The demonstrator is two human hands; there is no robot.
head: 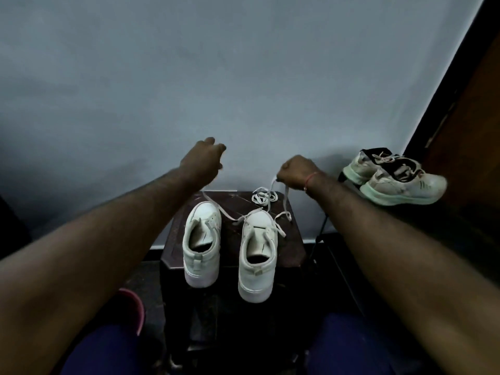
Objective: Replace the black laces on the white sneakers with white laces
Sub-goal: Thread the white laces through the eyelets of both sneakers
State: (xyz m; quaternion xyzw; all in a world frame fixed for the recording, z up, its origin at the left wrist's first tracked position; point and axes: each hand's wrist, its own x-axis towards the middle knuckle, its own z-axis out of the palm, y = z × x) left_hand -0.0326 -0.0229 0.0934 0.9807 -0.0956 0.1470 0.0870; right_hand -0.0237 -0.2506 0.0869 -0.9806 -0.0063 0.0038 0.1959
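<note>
Seen from the head camera, a person is reaching both bare arms over a small dark desk [293, 240] set against a grey wall [243, 77]. Two white sneakers are standing on it, heels toward the camera: the left sneaker [203, 247] without laces, the right sneaker [258, 255] with a white lace [286, 197] running through its front eyelets. The right hand [296, 170], a red thread [309, 180] at its wrist, is closing its grip on one end of that lace, above the desk's far edge. The left hand [204, 159] is hovering with curled fingers; the lace's other strand is disappearing behind its wrist, so its grip cannot be told. A coiled lace [263, 197] is lying beyond the toes. A worn pair of trainers [392, 180] is sitting well apart at right.
</note>
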